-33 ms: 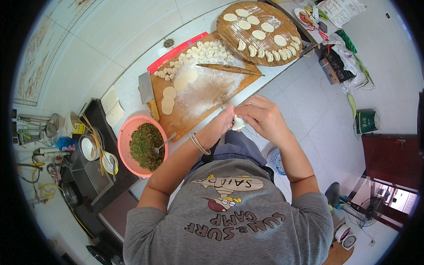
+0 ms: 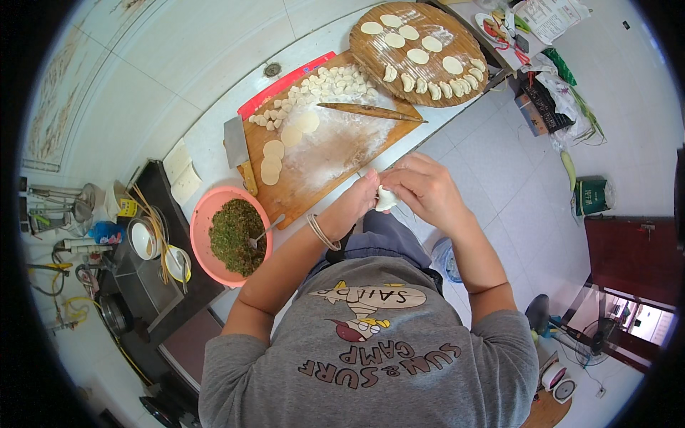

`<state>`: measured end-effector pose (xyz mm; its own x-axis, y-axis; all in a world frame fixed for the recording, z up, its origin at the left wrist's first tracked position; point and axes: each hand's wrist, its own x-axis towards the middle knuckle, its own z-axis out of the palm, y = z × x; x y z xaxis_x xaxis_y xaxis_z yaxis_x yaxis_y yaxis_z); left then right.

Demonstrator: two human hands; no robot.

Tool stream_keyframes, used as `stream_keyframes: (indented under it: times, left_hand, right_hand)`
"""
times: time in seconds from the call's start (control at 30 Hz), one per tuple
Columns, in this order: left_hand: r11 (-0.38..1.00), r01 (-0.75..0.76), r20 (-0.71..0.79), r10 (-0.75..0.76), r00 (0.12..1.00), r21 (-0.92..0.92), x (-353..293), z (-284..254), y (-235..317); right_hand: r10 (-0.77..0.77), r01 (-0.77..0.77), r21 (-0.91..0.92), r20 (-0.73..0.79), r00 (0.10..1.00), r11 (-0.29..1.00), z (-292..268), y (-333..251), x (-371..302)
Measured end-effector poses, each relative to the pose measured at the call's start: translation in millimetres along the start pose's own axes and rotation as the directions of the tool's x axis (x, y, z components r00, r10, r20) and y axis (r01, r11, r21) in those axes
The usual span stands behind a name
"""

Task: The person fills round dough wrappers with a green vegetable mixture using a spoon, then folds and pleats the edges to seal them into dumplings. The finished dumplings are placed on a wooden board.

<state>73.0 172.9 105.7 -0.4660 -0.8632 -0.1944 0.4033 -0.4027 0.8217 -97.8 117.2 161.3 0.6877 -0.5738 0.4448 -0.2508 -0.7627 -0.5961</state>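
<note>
Both hands, left hand (image 2: 357,203) and right hand (image 2: 426,189), grip clamped on 1 dumpling (image 2: 386,199), probably half-folded; pink filling bowl (image 2: 203,221) at 9 o'clock on the counter (image 2: 214,135).

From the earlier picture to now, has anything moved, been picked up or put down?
Nothing visibly changed. Both hands, left hand and right hand, hold the dumpling between them at the wooden board's edge; the spoon rests in the pink bowl of filling.
</note>
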Motion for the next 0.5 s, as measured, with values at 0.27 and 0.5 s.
stream_keyframes:
  times: [0.27, 0.5]
  left_hand:
    - [0.989, 0.04, 0.036, -0.035, 0.999, -0.14, -3, 3, 13]
    - [0.969, 0.049, 0.146, -0.013, 0.989, -0.243, -2, -3, 13]
  right_hand:
    - [-0.149, 0.149, -0.085, 0.009, 0.989, 0.985, -3, 4, 10]
    - [-0.226, 0.23, -0.075, 0.059, 0.972, 0.97, -2, 8, 14]
